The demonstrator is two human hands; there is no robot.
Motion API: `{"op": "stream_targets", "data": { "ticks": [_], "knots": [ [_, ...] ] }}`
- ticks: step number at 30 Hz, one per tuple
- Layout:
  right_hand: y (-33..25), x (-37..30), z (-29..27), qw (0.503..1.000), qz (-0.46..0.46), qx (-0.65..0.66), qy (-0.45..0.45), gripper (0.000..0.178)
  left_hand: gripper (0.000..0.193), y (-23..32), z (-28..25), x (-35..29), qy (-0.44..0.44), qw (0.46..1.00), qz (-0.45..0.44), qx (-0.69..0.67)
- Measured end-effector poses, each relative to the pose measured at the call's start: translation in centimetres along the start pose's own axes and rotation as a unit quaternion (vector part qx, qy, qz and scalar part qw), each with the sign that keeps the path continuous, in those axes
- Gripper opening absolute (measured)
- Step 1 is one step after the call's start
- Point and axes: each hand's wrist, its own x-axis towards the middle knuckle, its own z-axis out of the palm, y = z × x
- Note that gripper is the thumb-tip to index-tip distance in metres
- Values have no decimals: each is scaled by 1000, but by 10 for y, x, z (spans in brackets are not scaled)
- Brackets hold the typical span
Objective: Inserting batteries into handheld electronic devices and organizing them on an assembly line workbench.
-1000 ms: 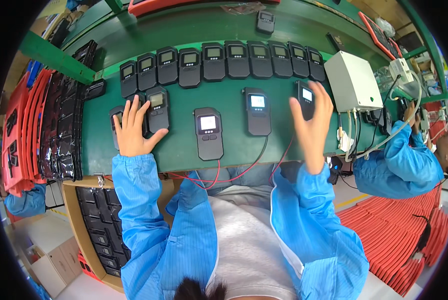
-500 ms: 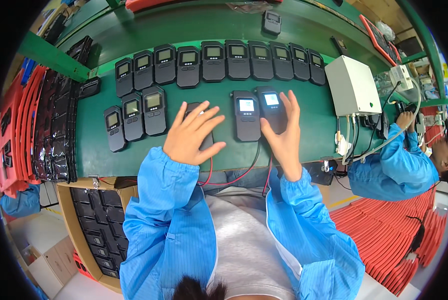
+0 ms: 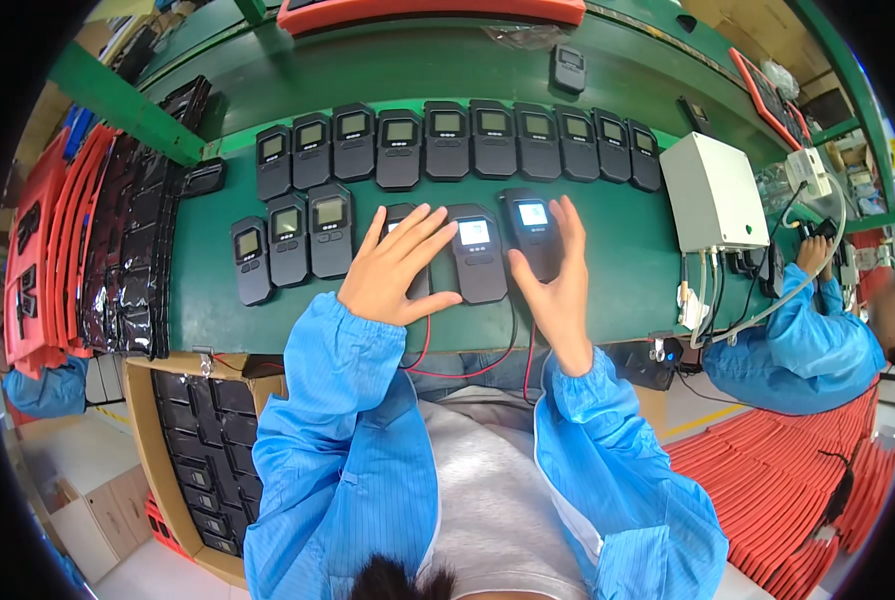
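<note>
My left hand (image 3: 392,268) lies spread, palm down, over a black handheld meter (image 3: 398,218) that it largely covers. My right hand (image 3: 556,285) spans another handheld meter (image 3: 534,236) with a lit screen, the thumb by its left edge and the fingers along its right edge. Between the two hands, a second lit meter (image 3: 481,268) lies on the green table. Red and black leads (image 3: 473,372) run from below these meters toward the table's front edge.
Dark-screened meters (image 3: 448,150) stand in a long row behind, with three more (image 3: 288,235) at left. A white box (image 3: 713,190) with cables is at right. Below left, a carton (image 3: 148,430) holds black units. Red trays (image 3: 798,480) and a co-worker (image 3: 793,350) are at right.
Both lit meters have shifted left relative to the back row, the right one together with my right hand. My left hand has moved slightly left and away from me. The whole view has shifted.
</note>
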Motion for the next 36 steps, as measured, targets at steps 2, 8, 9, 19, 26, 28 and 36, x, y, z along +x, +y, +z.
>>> {"op": "stream_targets", "data": {
  "ticks": [2,8,9,19,26,28,36],
  "knots": [
    [0,-1,0,1000,-6,-9,-2,77,77,1,-7,-14,14,1000,-16,0],
    [5,-2,-5,999,-5,-35,-7,77,62,1,-50,-78,86,990,-111,-4],
    [5,-1,-5,999,-7,-32,-9,77,58,-1,-54,-85,68,987,-142,17],
    [-1,-19,1,992,-37,-119,7,94,40,39,3,-54,125,978,-122,-115],
    [0,-24,2,997,-4,-79,7,98,36,28,-7,-52,64,992,-50,-96],
    [1,-25,1,999,9,-31,13,96,34,19,-16,-69,118,990,-42,-63],
    [1,-24,-1,998,-3,-51,23,89,34,-92,-77,-272,467,783,-385,140]
  ]
}}
